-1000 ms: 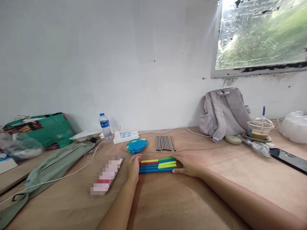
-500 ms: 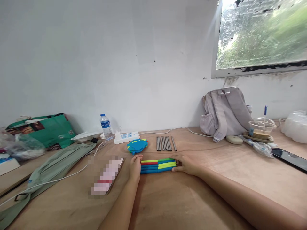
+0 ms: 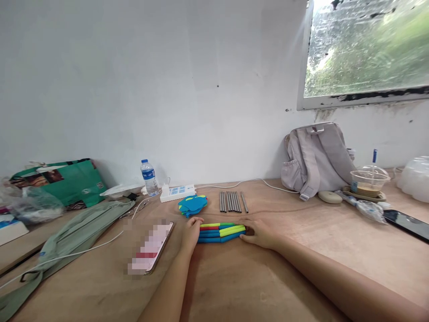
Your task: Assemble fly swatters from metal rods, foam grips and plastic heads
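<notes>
Several coloured tubes (image 3: 210, 233) in blue, red, yellow and green lie side by side on the table, in a left and a right group that meet near the middle. The right group slants slightly, so the rows bend at the join. My left hand (image 3: 191, 232) is closed around the left ends of the tubes. At the other end, my right hand (image 3: 259, 233) grips the right ends between thumb and fingers. Behind them lie a pile of flat blue and yellow pieces (image 3: 193, 205) and a row of grey metal tubes (image 3: 233, 202).
A phone (image 3: 156, 248) lies left of my left hand. Farther back are a white power strip (image 3: 177, 192), a water bottle (image 3: 149, 178) and a green bag (image 3: 75, 183). On the right stand a backpack (image 3: 310, 156) and a plastic cup (image 3: 368, 182); a black phone (image 3: 407, 223) lies there too.
The tube rows were nearly straight; now they bend at the middle join, the right group angling away. Both hands keep their hold, the left having shifted slightly right.
</notes>
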Tool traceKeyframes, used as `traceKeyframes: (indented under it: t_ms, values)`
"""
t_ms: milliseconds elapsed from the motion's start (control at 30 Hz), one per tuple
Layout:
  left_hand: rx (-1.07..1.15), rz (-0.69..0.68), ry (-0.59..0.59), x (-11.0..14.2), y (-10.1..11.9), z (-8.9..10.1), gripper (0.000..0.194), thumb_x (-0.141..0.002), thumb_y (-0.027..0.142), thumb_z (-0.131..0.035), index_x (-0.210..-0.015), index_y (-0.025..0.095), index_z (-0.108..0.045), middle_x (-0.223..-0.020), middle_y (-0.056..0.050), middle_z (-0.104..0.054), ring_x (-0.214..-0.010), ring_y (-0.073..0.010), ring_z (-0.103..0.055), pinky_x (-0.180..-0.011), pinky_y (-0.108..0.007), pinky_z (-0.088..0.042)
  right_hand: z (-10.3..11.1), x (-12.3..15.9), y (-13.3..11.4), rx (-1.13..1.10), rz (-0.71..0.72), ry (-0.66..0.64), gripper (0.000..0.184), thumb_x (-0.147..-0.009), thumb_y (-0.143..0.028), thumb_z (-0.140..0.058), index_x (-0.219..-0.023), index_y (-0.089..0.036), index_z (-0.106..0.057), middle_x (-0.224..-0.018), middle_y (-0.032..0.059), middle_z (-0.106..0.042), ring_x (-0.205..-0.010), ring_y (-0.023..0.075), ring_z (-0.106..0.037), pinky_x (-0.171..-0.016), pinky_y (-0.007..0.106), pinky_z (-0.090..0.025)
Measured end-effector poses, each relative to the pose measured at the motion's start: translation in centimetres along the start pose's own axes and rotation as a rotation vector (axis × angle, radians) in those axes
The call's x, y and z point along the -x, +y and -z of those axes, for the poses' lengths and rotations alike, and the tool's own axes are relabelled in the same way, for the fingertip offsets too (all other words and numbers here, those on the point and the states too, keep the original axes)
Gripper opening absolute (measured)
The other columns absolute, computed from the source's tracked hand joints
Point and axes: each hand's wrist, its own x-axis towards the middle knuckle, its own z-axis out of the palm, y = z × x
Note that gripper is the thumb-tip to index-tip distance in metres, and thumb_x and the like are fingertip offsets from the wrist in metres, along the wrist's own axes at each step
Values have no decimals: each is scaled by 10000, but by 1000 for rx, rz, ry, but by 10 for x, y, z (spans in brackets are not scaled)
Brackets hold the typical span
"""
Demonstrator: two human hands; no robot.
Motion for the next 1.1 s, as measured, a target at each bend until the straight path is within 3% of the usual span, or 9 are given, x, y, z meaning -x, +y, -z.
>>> traceKeyframes:
  t_ms: [100,267,367,500,700,933,1100]
  values:
    - [-96,-60,-53,3,6,1,179,-688,192,-416,-656,173,-590,-780,-57,-630,-830,-231,-578,-764,-352,-428,-1,4,0,59,14,5,456,-752,-262,-553,-1204,-216,-519,-1203,92,-527,-1077,236,-497,-926,370,-385]
    - [-222,-262,-174,12,13,0,255,-695,187,-462,-889,168,-627,-1057,-74,-578,-1040,-214,-507,-935,-339,-357,-4,6,6,129,1,-33,450,-819,-322,-477,-1259,-230,-463,-1266,101,-456,-1121,234,-460,-963,371,-354]
    - [-459,-413,-354,19,14,-1,401,-776,308,-444,-1153,211,-540,-1271,-57,-481,-1197,-213,-395,-1018,-362,-275,-6,6,8,157,9,-61,466,-847,-347,-427,-1293,-213,-416,-1270,110,-447,-1131,232,-447,-970,372,-346]
    - [-792,-429,-503,25,13,-1,508,-831,491,-332,-1295,291,-385,-1386,-11,-358,-1294,-248,-246,-1055,-456,-161,-10,6,10,219,-12,-87,496,-869,-385,-368,-1321,-181,-370,-1297,128,-418,-1169,240,-404,-986,386,-321]
    - [-914,-464,-499,26,11,-2,543,-848,549,-205,-1317,310,-337,-1403,12,-324,-1301,-241,-232,-1057,-447,-165,-10,5,1,341,-52,-143,546,-872,-423,-336,-1350,-159,-313,-1332,146,-383,-1189,269,-373,-994,418,-291]
    - [-914,-488,-494,23,5,-2,537,-850,554,-199,-1317,324,-331,-1395,16,-341,-1292,-226,-257,-1058,-437,-179,-8,5,-5,359,-50,-143,549,-876,-428,-318,-1350,-150,-312,-1322,150,-389,-1195,264,-354,-995,410,-283]
    - [-900,-511,-463,22,-1,-4,525,-851,552,-207,-1309,335,-341,-1383,12,-363,-1282,-235,-278,-1049,-448,-194,-4,7,-8,324,-15,-126,449,-871,-388,-361,-1301,-265,-400,-1272,111,-415,-1110,245,-425,-948,395,-337]
